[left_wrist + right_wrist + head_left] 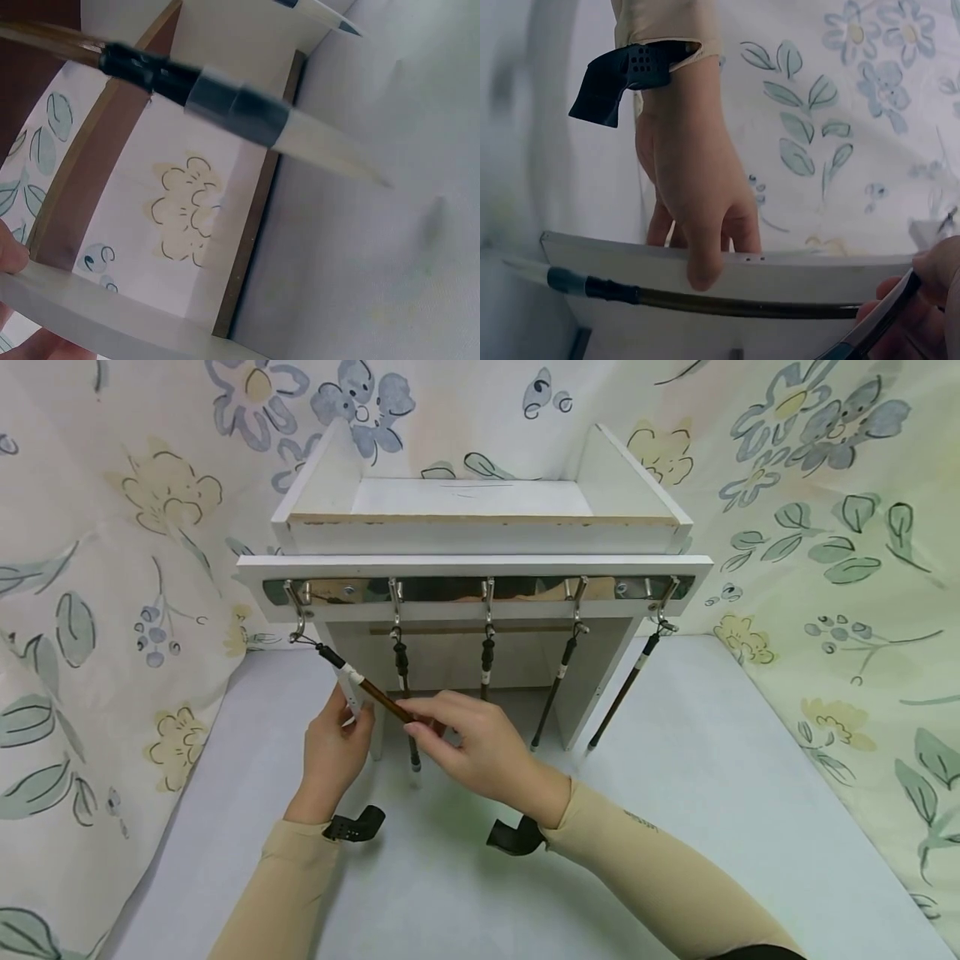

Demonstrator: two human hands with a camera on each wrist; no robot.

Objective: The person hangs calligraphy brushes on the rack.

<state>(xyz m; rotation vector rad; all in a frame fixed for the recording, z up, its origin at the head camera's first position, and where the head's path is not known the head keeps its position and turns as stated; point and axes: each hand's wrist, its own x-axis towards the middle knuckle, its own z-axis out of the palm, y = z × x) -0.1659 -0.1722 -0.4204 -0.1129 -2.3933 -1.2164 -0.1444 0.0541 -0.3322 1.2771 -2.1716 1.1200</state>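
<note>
My right hand (487, 747) pinches a brown-handled paintbrush (375, 692) between thumb and fingertips. A cord loop ties this brush to the leftmost hook (298, 610), and it slants down to the right; its tip is hidden in the head view. My left hand (333, 760) grips the white side panel (622, 262) of the shelf, thumb on one face and fingers on the other, as the right wrist view shows. A second brush (402, 668) hangs just behind the right fingers. One pale brush tip (330, 150) crosses the left wrist view.
More brushes hang from the other hooks, among them one in the middle (487, 664) and one at the far right (624, 693). The shiny hook strip (450, 589) runs along the shelf's front board. An open white tray (480, 497) tops the shelf. Flowered cloth (825, 527) surrounds the table (675, 827).
</note>
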